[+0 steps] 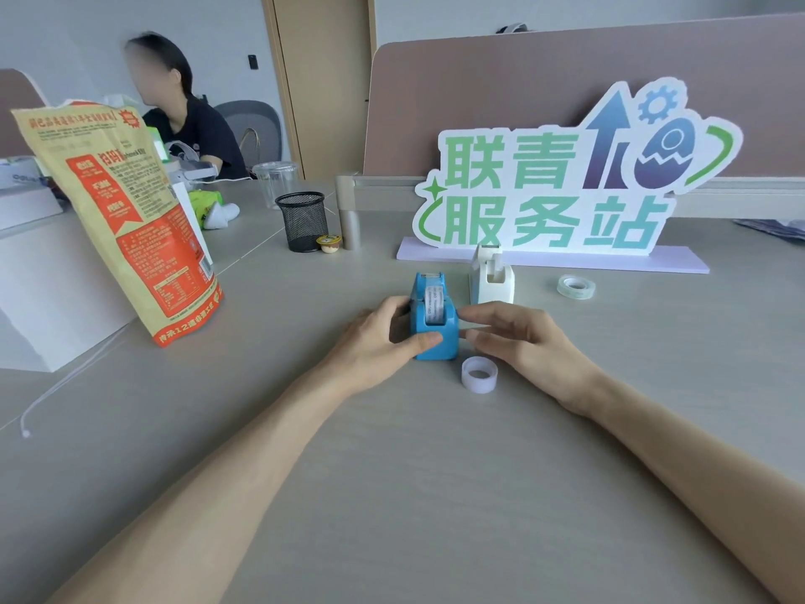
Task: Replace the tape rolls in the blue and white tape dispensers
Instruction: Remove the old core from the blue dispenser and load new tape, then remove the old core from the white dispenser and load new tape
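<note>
Head view, one moment, items as they lie on the grey surface (pixel 435 473).

Blue dispenser (pixel 434 326): upright in front of me, a roll already seated in its cradle. My left hand (pixel 383 337) grips it, fingers on the left wall and thumb across the near face, I judge to keep it from sliding. My right hand (pixel 518 337) is open, fingers spread and reaching toward the right wall; fingertips close to or touching it, I cannot tell which, and it holds nothing.

Empty core (pixel 479 374): a whitish ring lying flat just beside the dispenser's near right corner, under my right wrist (likely the spent one, though that is a guess).

White dispenser (pixel 492 276): upright just behind and to the right of the blue one, its cradle looking empty.

Clear tape roll (pixel 576 286): flat on the surface, to the right of the white dispenser, apart from it. I judge it is waiting for that dispenser.

Surroundings: standing sign (pixel 566 180) behind both dispensers, black mesh pen cup (pixel 303 220) further left, printed snack bag (pixel 126 220) upright at far left, another person seated beyond it. Nothing blocks the way to the white dispenser or the clear roll; only the core sits near my right hand.
</note>
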{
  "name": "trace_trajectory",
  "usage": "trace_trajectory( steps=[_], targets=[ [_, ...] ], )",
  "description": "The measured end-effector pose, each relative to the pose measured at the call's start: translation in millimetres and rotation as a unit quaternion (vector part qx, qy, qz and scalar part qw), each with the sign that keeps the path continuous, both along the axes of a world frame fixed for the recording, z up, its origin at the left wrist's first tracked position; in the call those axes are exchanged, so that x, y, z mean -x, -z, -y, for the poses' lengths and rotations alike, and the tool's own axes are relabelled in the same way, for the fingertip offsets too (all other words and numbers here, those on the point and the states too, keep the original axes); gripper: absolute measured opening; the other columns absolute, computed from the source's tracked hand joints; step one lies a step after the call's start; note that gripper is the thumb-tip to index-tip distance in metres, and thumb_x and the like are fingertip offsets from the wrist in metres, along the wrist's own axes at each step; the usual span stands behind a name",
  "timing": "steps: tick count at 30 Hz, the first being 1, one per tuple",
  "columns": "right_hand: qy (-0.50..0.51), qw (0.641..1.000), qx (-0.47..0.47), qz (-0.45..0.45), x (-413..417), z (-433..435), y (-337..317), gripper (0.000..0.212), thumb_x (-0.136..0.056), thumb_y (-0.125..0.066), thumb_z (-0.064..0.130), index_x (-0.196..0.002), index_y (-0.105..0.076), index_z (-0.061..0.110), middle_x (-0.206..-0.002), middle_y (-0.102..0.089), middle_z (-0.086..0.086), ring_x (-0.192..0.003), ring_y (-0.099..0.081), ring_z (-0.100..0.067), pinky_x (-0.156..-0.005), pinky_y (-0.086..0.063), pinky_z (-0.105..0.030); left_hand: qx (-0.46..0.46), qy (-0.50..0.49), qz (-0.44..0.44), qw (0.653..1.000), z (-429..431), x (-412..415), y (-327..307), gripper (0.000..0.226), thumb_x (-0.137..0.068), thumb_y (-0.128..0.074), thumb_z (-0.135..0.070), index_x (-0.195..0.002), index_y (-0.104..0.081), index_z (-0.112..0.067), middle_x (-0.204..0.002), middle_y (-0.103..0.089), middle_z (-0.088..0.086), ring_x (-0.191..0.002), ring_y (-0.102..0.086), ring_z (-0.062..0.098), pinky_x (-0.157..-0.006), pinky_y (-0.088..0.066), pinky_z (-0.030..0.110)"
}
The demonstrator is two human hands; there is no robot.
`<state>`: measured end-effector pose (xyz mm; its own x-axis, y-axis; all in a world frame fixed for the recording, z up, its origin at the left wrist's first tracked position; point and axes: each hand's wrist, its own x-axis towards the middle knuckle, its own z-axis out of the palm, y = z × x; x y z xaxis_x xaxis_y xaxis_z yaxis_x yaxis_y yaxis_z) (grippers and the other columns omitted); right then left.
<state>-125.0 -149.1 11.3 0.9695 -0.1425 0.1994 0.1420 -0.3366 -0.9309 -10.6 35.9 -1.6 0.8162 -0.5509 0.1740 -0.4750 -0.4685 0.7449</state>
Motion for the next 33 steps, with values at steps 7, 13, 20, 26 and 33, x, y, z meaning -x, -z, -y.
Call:
trace_trajectory(
  steps=[7, 13, 20, 26, 33],
  targets=[
    [0.024, 0.998, 0.060, -0.003, -2, -5, 4, 0.029, -0.086, -0.070, 0.024, -0.114, -0.064, 0.027, -0.118, -0.063, 0.010, -0.114, -0.059, -0.003, -0.096, -0.053, -0.033, -0.086, -0.100, 0.170, 0.976, 5, 12, -1, 0.044, -0.085, -0.054, -0.053, -0.119, -0.046, -0.026, -0.109, -0.066, 0.001, -0.107, -0.059, 0.026, -0.083, -0.048, 0.037],
    [0.046, 0.996, 0.078, 0.004, 0, -6, 4, 0.024, -0.088, -0.067, 0.024, -0.112, -0.064, 0.024, -0.118, -0.063, 0.013, -0.112, -0.059, -0.003, -0.096, -0.051, -0.031, -0.117, -0.155, 0.216, 0.957, 26, 10, -2, 0.058, -0.075, -0.063, -0.060, -0.104, -0.045, -0.013, -0.104, -0.065, 0.008, -0.104, -0.057, 0.032, -0.074, -0.045, 0.037],
    [0.052, 0.994, 0.091, 0.009, -4, -2, 7, 0.021, -0.090, -0.065, 0.016, -0.111, -0.066, 0.016, -0.116, -0.066, 0.006, -0.107, -0.063, -0.008, -0.091, -0.054, -0.028, -0.117, -0.197, 0.196, 0.954, 55, -22, -2, 0.062, -0.078, -0.062, -0.057, -0.111, -0.045, -0.008, -0.117, -0.062, 0.012, -0.116, -0.051, 0.032, -0.082, -0.043, 0.041],
    [0.036, 0.997, 0.073, 0.000, -3, -2, 7, 0.021, -0.089, -0.066, 0.012, -0.110, -0.067, 0.010, -0.109, -0.069, -0.004, -0.094, -0.066, -0.013, -0.088, -0.055, -0.027, -0.157, -0.200, 0.187, 0.949, 75, -46, -2, 0.066, -0.083, -0.057, -0.057, -0.124, -0.041, -0.008, -0.132, -0.056, 0.010, -0.124, -0.044, 0.031, -0.092, -0.036, 0.041],
    [0.023, 0.997, 0.074, -0.019, 4, -6, 5, 0.024, -0.087, -0.068, 0.014, -0.111, -0.067, 0.010, -0.101, -0.072, -0.001, -0.092, -0.067, -0.008, -0.088, -0.053, -0.022, -0.178, -0.183, 0.132, 0.958, 70, -43, -1, 0.085, -0.086, -0.051, -0.062, -0.142, -0.026, -0.004, -0.145, -0.043, 0.014, -0.134, -0.035, 0.030, -0.101, -0.029, 0.040]
  ],
)
